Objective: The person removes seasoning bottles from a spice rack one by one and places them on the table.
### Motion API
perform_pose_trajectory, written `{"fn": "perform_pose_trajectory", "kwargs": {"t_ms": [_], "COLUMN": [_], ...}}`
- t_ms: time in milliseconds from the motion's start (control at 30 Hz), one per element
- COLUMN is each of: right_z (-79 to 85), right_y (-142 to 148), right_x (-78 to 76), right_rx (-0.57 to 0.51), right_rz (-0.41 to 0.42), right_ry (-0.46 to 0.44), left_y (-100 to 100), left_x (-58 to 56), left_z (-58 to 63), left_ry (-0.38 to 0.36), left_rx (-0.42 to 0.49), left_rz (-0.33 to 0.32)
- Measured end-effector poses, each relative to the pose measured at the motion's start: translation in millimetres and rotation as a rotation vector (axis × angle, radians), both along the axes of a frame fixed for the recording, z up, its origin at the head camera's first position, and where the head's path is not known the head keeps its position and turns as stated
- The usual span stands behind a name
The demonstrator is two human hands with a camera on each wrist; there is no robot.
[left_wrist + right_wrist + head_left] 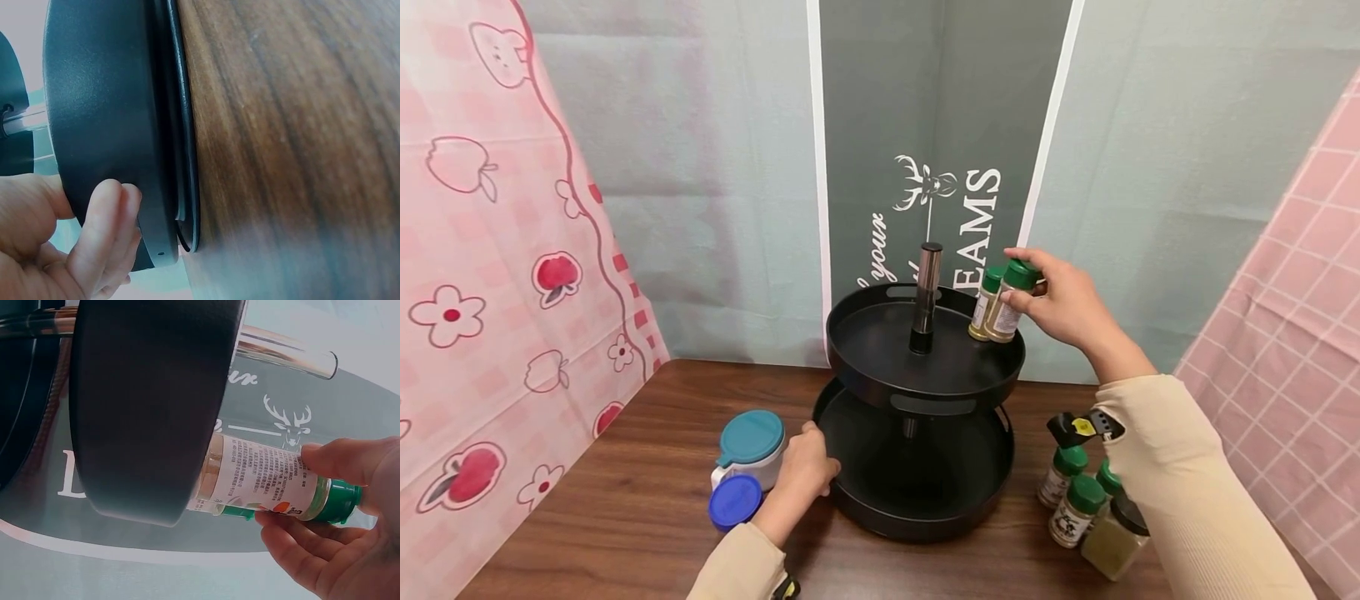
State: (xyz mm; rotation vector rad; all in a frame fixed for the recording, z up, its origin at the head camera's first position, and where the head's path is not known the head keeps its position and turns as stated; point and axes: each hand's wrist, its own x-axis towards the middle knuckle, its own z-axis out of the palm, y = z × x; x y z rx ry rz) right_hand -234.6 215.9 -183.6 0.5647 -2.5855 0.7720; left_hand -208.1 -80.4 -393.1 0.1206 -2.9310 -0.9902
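A black two-tier round tray stand (917,527) stands on the table with a shiny central post (928,287). At the left of its lower tier, my left hand (805,467) grips the rim; in the left wrist view the thumb is over the edge and the fingers (103,212) lie along the outer wall. My right hand (1063,302) holds a green-capped spice jar (1002,321) upright at the right side of the upper tier, thumb and fingers round its upper part. Close beside it stands another green-capped jar (981,312). The tray wall hides the jar's base in the right wrist view.
Right of the stand, several green-capped jars (1070,525) and a dark-lidded square jar (1116,546) stand together under the right forearm. On the left are a teal-lidded container (752,437) and a blue-lidded one (735,502). Fabric hangs behind and at both sides.
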Motion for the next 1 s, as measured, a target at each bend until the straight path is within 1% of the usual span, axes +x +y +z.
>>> {"fn": "perform_pose_trajectory", "kwargs": {"t_ms": [200, 300, 567, 667, 800, 1000], "right_z": [-1.3, -2.1, -2.4, -1.9, -0.7, -0.3], "right_y": [2.5, 4.2, 13.2, 17.5, 25.2, 36.6], "right_x": [1.2, 1.3, 3.9, 5.5, 7.9, 9.1], "right_rx": [0.006, 0.006, -0.019, -0.040, -0.053, -0.038], "right_rz": [-0.018, -0.016, -0.002, -0.007, -0.036, -0.084], "right_ry": [-0.010, -0.009, 0.041, 0.037, 0.019, 0.017], "left_y": [1.2, 1.9, 1.6, 1.7, 1.7, 2.0], "left_x": [-1.4, -1.6, -2.5, -2.6, -2.8, -2.3], "left_z": [0.8, 0.6, -0.5, -0.5, -0.2, -0.3], "left_ry": [0.009, 0.013, 0.003, -0.003, -0.008, 0.001], "left_rx": [-0.019, -0.024, -0.033, -0.033, -0.035, -0.040], "left_rz": [-0.007, 0.000, 0.007, 0.006, 0.005, 0.000]}}
